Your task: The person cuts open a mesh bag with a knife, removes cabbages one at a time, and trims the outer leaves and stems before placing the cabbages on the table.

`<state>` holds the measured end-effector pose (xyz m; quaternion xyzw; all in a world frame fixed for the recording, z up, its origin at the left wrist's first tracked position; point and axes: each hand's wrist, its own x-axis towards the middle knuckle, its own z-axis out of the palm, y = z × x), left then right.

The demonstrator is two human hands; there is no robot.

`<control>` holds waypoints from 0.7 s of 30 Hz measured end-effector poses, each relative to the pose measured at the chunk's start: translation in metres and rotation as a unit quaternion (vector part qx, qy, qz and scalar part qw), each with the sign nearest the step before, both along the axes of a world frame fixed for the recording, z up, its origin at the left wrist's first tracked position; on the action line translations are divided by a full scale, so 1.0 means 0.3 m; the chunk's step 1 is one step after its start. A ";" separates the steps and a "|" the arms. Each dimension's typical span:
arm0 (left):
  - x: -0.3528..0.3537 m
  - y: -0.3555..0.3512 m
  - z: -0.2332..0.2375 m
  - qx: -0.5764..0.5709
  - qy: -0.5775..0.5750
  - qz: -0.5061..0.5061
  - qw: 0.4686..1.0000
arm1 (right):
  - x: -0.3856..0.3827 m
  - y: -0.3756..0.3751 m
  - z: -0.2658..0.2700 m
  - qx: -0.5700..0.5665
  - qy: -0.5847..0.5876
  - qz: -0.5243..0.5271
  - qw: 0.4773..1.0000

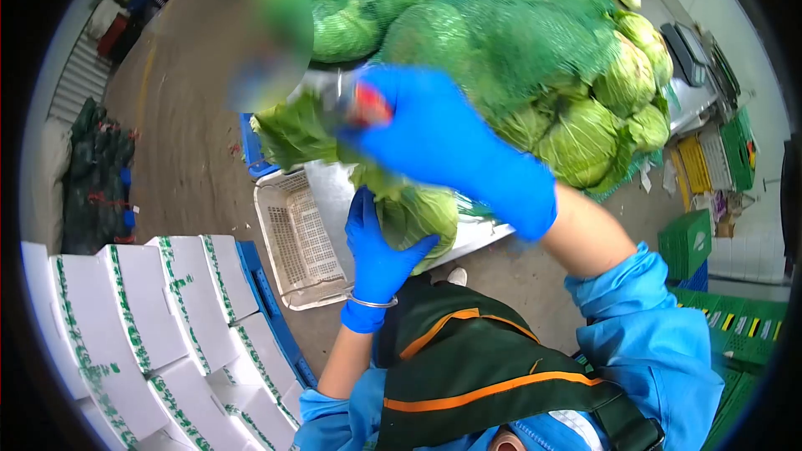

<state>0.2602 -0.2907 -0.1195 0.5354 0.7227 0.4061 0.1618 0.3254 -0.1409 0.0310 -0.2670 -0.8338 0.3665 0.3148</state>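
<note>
My left hand (pixel 378 242), in a blue glove, grips a green cabbage (pixel 424 219) low on its left side, at the edge of the metal table (pixel 327 192). Above it my right hand (pixel 426 121), also gloved in blue, is closed round a red-handled knife (pixel 368 106). Motion blurs the knife, and its blade shows only as a greyish smear. Loose outer leaves (pixel 301 132) spread to the left of the knife and below it. Behind the right hand lie green mesh sacks (pixel 501 38) full of cabbages, with several bare cabbages (pixel 585 142) at the near right end.
A white perforated crate (pixel 292 238) stands left of the table, with a blue crate (pixel 251 146) behind it. White boxes (pixel 175 317) are stacked at lower left. On the right are a weighing scale (pixel 689 54) and green crates (pixel 685 246). A blurred object covers the upper left.
</note>
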 end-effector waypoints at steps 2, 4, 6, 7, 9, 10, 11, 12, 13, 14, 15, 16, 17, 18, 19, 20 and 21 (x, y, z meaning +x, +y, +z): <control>-0.056 -0.013 -0.004 -0.003 -0.037 0.004 0.999 | -0.095 0.134 0.052 -0.013 0.004 -0.047 0.999; -0.099 -0.036 0.011 0.042 -0.065 0.000 0.997 | -0.132 0.347 -0.044 0.097 -0.060 -0.129 0.985; -0.166 -0.059 -0.011 0.052 -0.093 0.019 0.994 | -0.079 0.419 -0.148 0.179 -0.081 -0.190 0.962; -0.200 -0.058 0.002 0.057 -0.268 0.066 0.959 | -0.038 0.374 -0.170 0.131 -0.042 -0.196 0.971; -0.293 -0.072 -0.049 0.063 -0.331 0.058 0.940 | 0.057 0.233 -0.221 -0.039 -0.001 -0.171 0.985; -0.327 -0.080 -0.051 0.059 -0.330 0.064 0.940 | 0.097 0.155 -0.256 -0.168 0.016 -0.167 0.971; -0.354 -0.086 -0.048 0.017 -0.261 0.042 0.964 | 0.122 0.078 -0.280 -0.277 0.011 -0.179 0.944; -0.368 -0.088 -0.046 -0.027 -0.189 0.017 0.981 | 0.162 0.026 -0.339 -0.340 0.029 -0.157 0.927; -0.369 -0.083 -0.055 -0.043 -0.201 0.042 0.978 | 0.164 -0.029 -0.322 -0.402 -0.025 -0.172 0.899; -0.366 -0.071 -0.039 -0.048 -0.199 0.043 0.978 | 0.183 -0.071 -0.353 -0.398 -0.033 -0.132 0.907; -0.352 -0.056 -0.002 -0.067 -0.177 0.048 0.981 | 0.208 -0.108 -0.380 -0.394 -0.042 -0.093 0.914; -0.327 -0.041 0.031 -0.085 -0.156 0.052 0.983 | 0.222 -0.136 -0.365 -0.417 -0.050 -0.062 0.905; -0.290 -0.020 0.056 -0.091 -0.155 0.054 0.982 | 0.241 -0.159 -0.374 -0.397 -0.042 -0.043 0.916; -0.248 0.008 0.082 -0.117 -0.126 0.093 0.981 | 0.259 -0.173 -0.384 -0.376 -0.033 -0.024 0.926; -0.211 0.037 0.101 -0.141 -0.095 0.132 0.977 | 0.275 -0.175 -0.389 -0.380 -0.030 -0.024 0.924; -0.181 0.064 0.113 -0.144 -0.090 0.131 0.977 | 0.291 -0.170 -0.394 -0.323 -0.037 -0.017 0.945; -0.156 0.094 0.122 -0.138 -0.039 0.145 0.979 | 0.302 -0.158 -0.398 -0.265 -0.043 -0.012 0.963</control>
